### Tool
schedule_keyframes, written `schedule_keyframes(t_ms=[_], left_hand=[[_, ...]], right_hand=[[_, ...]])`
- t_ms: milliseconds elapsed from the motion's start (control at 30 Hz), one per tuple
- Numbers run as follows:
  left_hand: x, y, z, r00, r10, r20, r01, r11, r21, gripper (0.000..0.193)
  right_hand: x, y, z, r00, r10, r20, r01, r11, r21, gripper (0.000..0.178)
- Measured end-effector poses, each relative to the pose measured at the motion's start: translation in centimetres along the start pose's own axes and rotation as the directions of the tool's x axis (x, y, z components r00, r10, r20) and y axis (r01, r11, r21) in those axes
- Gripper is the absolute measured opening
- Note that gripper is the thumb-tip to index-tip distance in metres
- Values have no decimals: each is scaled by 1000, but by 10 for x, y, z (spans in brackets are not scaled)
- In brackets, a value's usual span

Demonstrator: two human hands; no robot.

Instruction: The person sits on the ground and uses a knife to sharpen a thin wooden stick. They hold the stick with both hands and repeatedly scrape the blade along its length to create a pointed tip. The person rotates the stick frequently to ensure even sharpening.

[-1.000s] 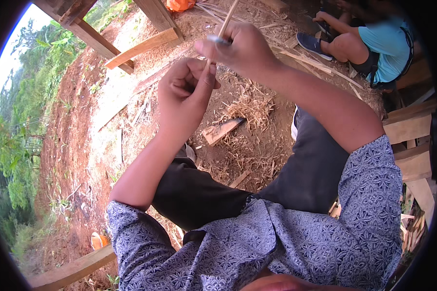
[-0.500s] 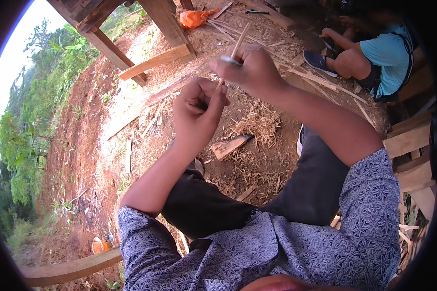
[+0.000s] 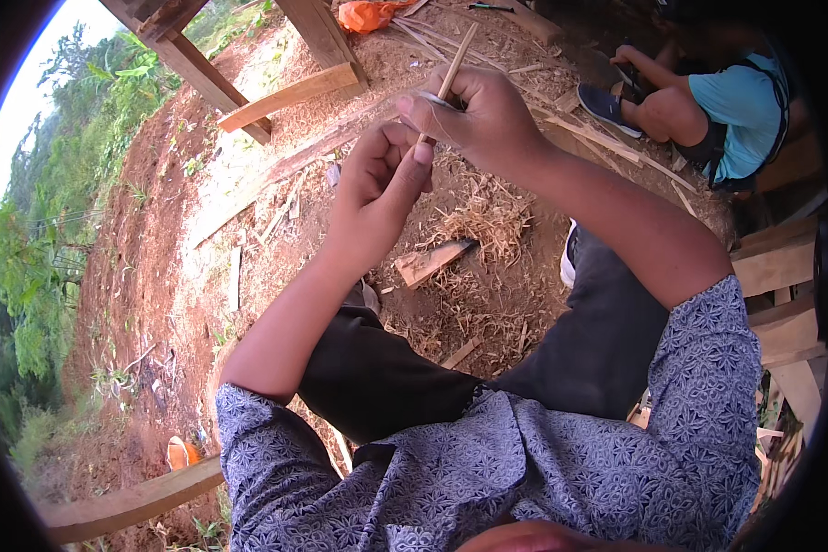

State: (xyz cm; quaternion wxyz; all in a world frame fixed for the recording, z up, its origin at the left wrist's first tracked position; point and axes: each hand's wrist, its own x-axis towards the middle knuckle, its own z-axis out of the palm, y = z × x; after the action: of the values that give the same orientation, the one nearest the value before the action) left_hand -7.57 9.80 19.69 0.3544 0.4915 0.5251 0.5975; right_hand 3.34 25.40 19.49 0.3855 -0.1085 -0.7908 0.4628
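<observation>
A thin, pale wooden stick [image 3: 460, 61] slants up to the right between my two hands. Thumb and fingers of my left hand [image 3: 374, 184] pinch its lower end. Closed round the stick just above is my right hand [image 3: 492, 118], and the stick's upper end sticks out past its fingers. A small, thin, pale or metallic piece [image 3: 440, 100] shows between the right thumb and the stick; I cannot make out its kind. Below the hands, a wood block [image 3: 430, 264] with one dark end lies on the dirt beside a heap of wood shavings [image 3: 488, 224].
A person in a turquoise shirt [image 3: 736, 101] sits at the upper right. Long wood strips [image 3: 589, 136] lie on the ground nearby. Wooden posts with a plank [image 3: 290, 97] stand upper left, an orange bag [image 3: 368, 16] beyond. A wooden beam [image 3: 138, 506] crosses the lower left.
My right hand has shifted slightly down along the stick and looks less blurred. Both hands still hold the stick. The whole view has tilted a little, so the background sits slightly higher.
</observation>
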Motion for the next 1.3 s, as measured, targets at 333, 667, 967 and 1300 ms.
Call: schedule_keyframes(t_ms=[333, 667, 967, 1300], left_hand=[[-11, -9, -6, 935, -230, 272, 256, 964, -65, 42], [-3, -7, 0, 978, -99, 182, 89, 994, 58, 43], [0, -10, 0, 984, -39, 177, 9, 986, 168, 41], [-1, -26, 3, 997, 14, 75, -21, 995, 95, 39]], right_hand=[[15, 8, -28, 999, 22, -27, -21, 998, 61, 41], [26, -2, -36, 987, 30, -155, -29, 1000, 12, 42], [22, 3, -39, 937, 220, -273, -174, 968, 183, 35], [9, 8, -21, 987, 96, -131, -106, 992, -70, 37]])
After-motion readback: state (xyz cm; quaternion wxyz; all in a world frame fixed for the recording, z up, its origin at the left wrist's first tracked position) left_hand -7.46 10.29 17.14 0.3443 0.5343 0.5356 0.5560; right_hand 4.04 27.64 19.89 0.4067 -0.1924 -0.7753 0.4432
